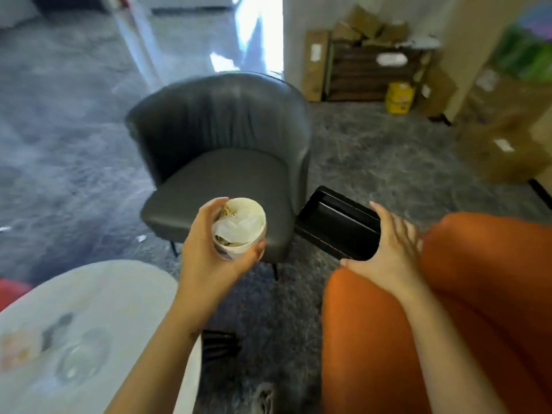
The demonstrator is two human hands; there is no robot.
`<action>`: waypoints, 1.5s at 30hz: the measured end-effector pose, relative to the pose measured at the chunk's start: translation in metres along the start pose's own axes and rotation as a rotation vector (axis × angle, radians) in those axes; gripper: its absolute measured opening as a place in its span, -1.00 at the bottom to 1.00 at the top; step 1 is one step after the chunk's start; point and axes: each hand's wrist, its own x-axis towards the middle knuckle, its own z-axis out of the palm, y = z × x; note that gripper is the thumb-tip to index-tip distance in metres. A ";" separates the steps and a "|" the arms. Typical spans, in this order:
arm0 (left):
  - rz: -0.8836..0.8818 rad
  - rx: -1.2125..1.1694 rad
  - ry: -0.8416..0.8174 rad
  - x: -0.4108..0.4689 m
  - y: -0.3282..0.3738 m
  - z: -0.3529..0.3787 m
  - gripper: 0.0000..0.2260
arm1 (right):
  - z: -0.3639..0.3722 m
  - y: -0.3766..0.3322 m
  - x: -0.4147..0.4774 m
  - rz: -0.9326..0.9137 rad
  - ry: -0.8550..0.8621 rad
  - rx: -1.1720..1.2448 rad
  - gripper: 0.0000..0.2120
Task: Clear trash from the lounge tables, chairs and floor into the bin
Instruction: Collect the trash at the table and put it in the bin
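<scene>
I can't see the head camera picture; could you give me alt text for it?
A person's left grip holds a white cup stuffed with crumpled paper, the right grip a black tray. A grey armchair stands ahead on grey carpet, an orange seat at right.

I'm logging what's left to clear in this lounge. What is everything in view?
cup: one, white, trash inside, in left hand
tray: one, black, in right hand
armchair: one, grey, centre, on carpet
chair: one, orange, lower right
table: one, white, lower left
cardboard boxes: several, brown, far right
crate: one, dark wood, below boxes
container: one, yellow, beside crate
left hand: one, grips cup
right hand: one, grips tray
</scene>
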 end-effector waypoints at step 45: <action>-0.867 0.310 1.360 -0.112 -0.278 -0.247 -0.39 | 0.428 -0.450 -0.002 -1.308 -1.010 0.091 -0.11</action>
